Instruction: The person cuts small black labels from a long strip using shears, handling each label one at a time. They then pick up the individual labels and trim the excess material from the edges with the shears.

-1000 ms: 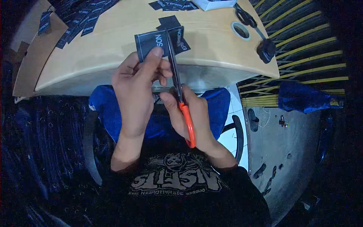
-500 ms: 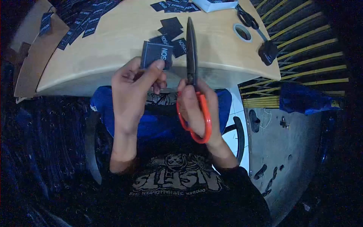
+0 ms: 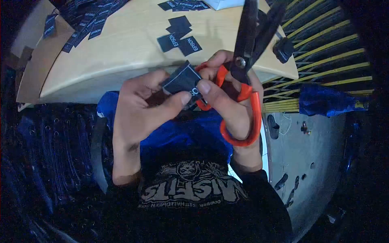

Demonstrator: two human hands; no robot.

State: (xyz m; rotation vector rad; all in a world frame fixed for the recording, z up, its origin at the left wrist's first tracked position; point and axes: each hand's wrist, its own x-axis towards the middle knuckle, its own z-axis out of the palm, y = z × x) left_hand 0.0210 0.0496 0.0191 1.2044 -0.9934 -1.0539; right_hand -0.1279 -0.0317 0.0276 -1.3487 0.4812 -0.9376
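A dark fabric label with white lettering point(image 3: 182, 83) is pinched by my left hand point(image 3: 148, 101), in front of the table's near edge. My right hand point(image 3: 235, 105) has its thumb through a handle of the orange-handled scissors point(image 3: 244, 60), and its thumb tip also touches the label's right side. The scissor blades stand apart and point up and away. Beyond my hands, several cut labels point(image 3: 190, 45) lie in a small overlapping group on the table.
The light wooden table point(image 3: 133, 36) has a curved near edge. More labels point(image 3: 91, 20) lie at its far left, beside a cardboard box point(image 3: 44, 52). At the far edge is a white tray point(image 3: 227, 4). A black object point(image 3: 283, 50) sits at the right corner.
My hands have come together at the label, which is now tilted. The scissors have opened and moved right. One more label lies in the group on the table.
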